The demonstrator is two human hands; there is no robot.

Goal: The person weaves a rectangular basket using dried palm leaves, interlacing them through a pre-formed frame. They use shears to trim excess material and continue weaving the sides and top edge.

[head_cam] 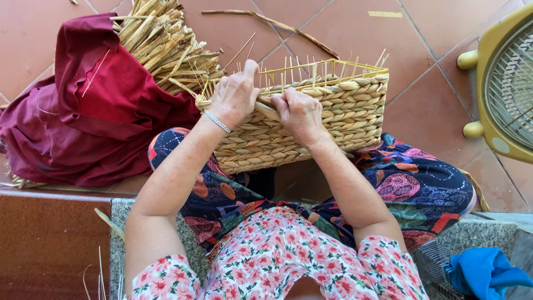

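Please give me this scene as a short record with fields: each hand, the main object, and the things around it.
left hand: grips the rim of the woven basket
right hand: presses a strand on the same rim
basket: on the lap, yellow wire frame on top
left side: bundle of straw on dark red cloth
right side: yellow fan
floor: reddish tiles

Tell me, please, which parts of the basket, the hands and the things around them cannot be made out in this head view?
- Woven basket: its inside and far wall are hidden by its near wall.
- Left hand and right hand: the palms face away, so their grip is unclear.
- Straw bundle: partly covered by the maroon cloth.
- Yellow fan: cut off by the right edge.
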